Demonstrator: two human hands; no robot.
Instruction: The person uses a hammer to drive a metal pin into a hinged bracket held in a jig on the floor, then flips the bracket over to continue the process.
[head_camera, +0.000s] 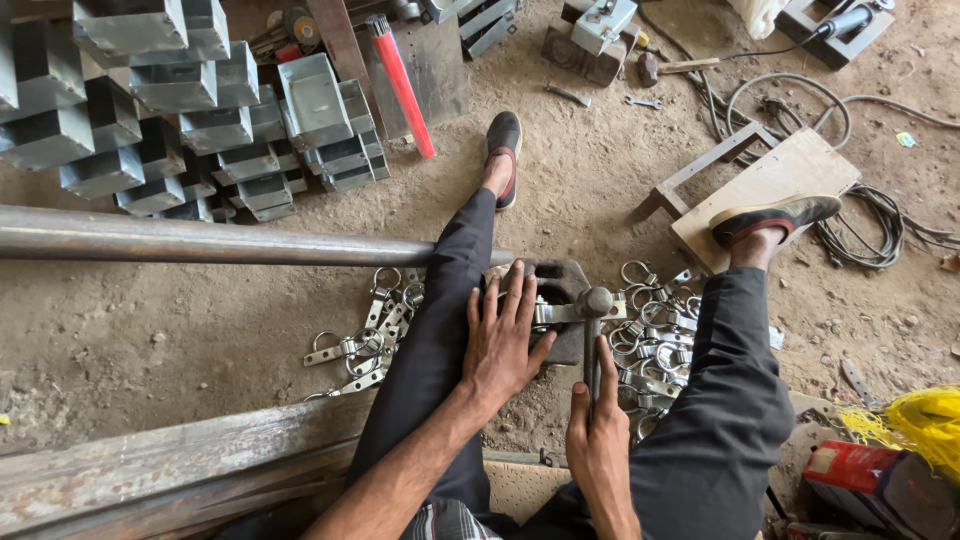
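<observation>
Left hand (503, 335) lies flat, fingers spread, pinning a flat grey metal clamp strip (556, 313) on the dark steel block (566, 283). Right hand (596, 440), at five o'clock, grips the grey hammer (594, 330).

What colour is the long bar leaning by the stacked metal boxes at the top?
Red, with a pale bristled end; the red bar shows in the head view.

Head-worn view, steeply downward (close) over the lap.
</observation>
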